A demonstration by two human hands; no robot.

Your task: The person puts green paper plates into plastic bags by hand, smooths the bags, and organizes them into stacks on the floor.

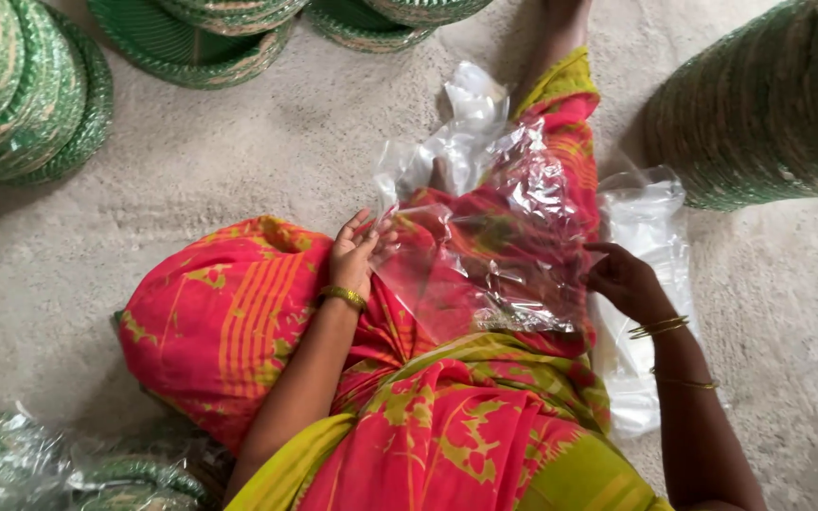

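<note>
I saw the clear plastic bag (485, 255) spread across the lap, over the red and green cloth (428, 426), with both hands at its edges. The left hand (354, 254) had its fingers curled, pinching the bag's left edge; the right hand (622, 279) was closed on the right edge, fingers bent round the film. More crumpled clear bags (466, 123) lay further along the outstretched leg, and a flat stack of white bags (646, 284) rested on the floor (239, 161) just beside the right wrist. Green woven baskets (21, 85) were stacked at the upper left, a tall stack of them (769, 104) stood at the upper right, and wrapped ones (11, 464) sat at the lower left. My judgement was that the thin film could slip from either pinch or tear if pulled taut unevenly, and that the loose bags nearby could cling to it and lift along.
</note>
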